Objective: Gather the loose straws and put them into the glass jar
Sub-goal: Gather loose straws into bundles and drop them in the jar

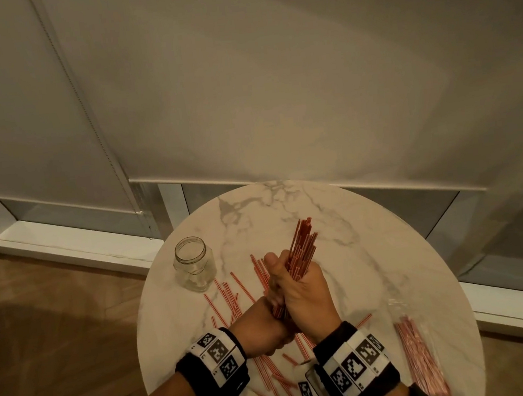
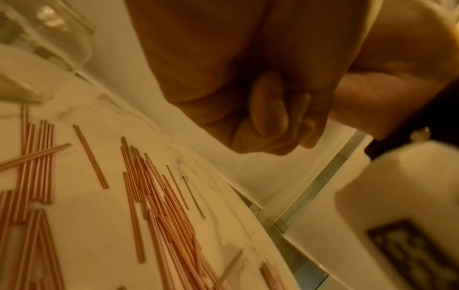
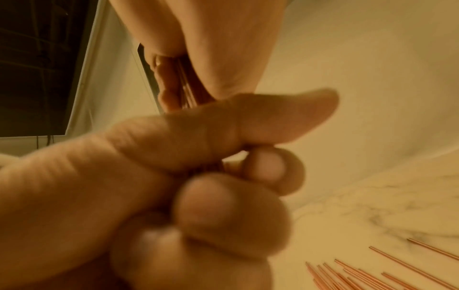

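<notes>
A thick bundle of red-and-white striped straws (image 1: 302, 245) stands tilted above the round marble table (image 1: 372, 250), tips pointing up and away. My right hand (image 1: 302, 287) grips its middle, thumb on the left side. My left hand (image 1: 268, 323) curls round its lower end just beneath. In the right wrist view my right hand (image 3: 198, 186) has its fingers curled, and the bundle (image 3: 190, 86) runs up into my left hand (image 3: 223, 49). The left wrist view shows my left hand (image 2: 268, 113) as a fist. The glass jar (image 1: 193, 264) stands upright and empty, left of the hands.
Loose straws (image 1: 228, 298) lie scattered between the jar and my wrists, and more loose straws (image 2: 154, 196) (image 3: 372, 274) show in both wrist views. A clear packet of straws (image 1: 422, 358) lies near the table's right edge. A window blind hangs behind the table.
</notes>
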Action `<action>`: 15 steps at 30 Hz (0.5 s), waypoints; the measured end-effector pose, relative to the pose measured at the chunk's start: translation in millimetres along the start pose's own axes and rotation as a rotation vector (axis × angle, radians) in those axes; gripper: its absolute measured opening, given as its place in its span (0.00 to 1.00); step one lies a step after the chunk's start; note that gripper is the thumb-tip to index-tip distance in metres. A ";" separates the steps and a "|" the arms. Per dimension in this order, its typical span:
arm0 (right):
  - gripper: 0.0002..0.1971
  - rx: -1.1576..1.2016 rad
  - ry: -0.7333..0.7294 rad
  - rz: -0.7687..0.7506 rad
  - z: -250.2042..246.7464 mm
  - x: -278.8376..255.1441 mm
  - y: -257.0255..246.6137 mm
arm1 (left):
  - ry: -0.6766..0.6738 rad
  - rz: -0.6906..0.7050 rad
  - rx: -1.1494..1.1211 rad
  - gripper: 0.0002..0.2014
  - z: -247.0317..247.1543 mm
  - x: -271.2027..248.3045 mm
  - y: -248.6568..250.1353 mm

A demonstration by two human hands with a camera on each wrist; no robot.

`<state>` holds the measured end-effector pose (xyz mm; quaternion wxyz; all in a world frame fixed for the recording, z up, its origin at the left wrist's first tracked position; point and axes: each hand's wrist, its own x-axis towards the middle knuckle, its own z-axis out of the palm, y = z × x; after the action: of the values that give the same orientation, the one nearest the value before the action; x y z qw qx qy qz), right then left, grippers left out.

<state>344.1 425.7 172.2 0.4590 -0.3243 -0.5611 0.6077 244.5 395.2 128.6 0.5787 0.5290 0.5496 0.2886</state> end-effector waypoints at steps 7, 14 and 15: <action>0.27 0.076 -0.003 0.060 -3.4 2.6 -3.7 | -0.020 0.065 -0.082 0.08 -7.0 -4.1 6.7; 0.11 0.066 -0.038 0.059 -4.7 3.8 -5.7 | -0.050 -0.044 -0.233 0.08 -7.7 -5.8 4.1; 0.10 0.059 -0.046 0.058 -4.1 3.2 -4.9 | -0.036 -0.055 -0.236 0.11 -7.7 -4.1 3.6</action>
<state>347.6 429.9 176.7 0.4375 -0.3128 -0.5439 0.6442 237.2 394.7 134.5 0.6544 0.4468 0.5157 0.3258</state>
